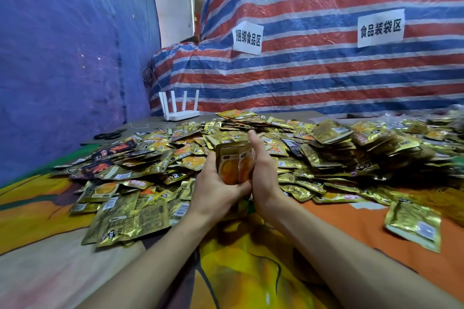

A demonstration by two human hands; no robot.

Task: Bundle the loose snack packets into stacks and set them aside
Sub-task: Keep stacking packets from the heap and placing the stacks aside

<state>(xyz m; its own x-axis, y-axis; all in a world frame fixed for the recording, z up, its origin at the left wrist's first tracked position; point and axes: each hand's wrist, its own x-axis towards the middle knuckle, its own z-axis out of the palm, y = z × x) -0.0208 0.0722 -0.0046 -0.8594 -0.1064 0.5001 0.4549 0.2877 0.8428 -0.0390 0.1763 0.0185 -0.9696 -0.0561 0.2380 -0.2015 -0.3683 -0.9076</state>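
Forearms point(160, 256) meet above the orange cloth point(351, 223). Left hand point(216, 188) cups a small stack of gold packets point(232, 163), fingers curled round it. Right hand point(263, 173) presses its side (fingers hidden, grip unclear). Loose pile point(155, 158) lies just behind. Square the edges flush before binding.

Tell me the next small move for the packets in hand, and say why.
Likely press the palms together and tap the stack's lower edge down to square it. The stack stands upright above the pile, cupped from below by the left hand with the right hand against its right side. Its front packets sit offset, not flush, and no tie shows around it yet.
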